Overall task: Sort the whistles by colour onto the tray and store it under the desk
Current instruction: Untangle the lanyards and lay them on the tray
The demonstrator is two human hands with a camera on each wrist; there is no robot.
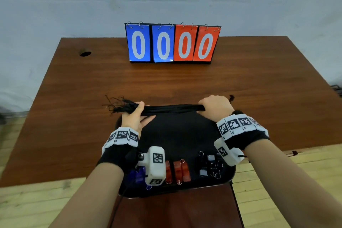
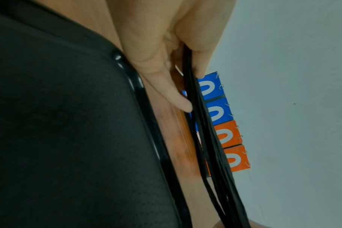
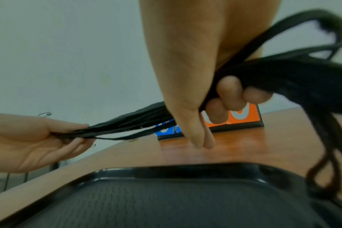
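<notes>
A: Nearest the camera, on the black tray (image 1: 185, 135), what lies along its near edge?

B: Three clusters of whistles: blue whistles (image 1: 137, 174) at the tray's left, partly behind a wrist camera, red whistles (image 1: 178, 171) in its middle, black whistles (image 1: 211, 165) at its right.

A: And above the tray's far edge?

B: A bundle of black lanyards (image 1: 170, 109) pulled straight between two hands. The left hand (image 1: 135, 116) pinches one end under its thumb, the other fingers loose; frayed cord ends fan out past it. The right hand (image 1: 215, 106) is fisted around the other end, loops dangling beyond it.

A: Where does the tray rest?

B: On the brown wooden desk (image 1: 240, 83), at its near edge.

A: Beyond the tray?

B: A flip scoreboard (image 1: 173, 43) at the desk's far edge, two blue and two orange cards, all zeros.
</notes>
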